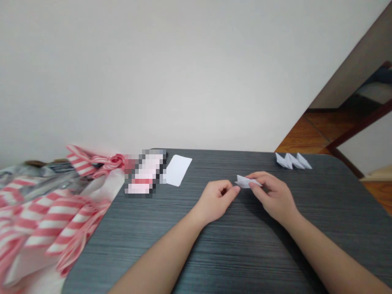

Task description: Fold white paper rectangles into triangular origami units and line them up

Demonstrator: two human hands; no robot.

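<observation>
Your right hand [275, 195] has a small white folded-paper piece [244, 181] pinched between thumb and fingers, over the dark wood-grain tabletop [232, 253]. It's narrow, creased, kinda pointy at the left end. Your left hand [216, 201] is loosely curled, thumb right by that end, can't tell if it's touching. Farther out, pointy white folded-paper shapes [285, 161] sit back right.

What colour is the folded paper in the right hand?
The folded paper is white, as the head view, the only one, shows.
</observation>
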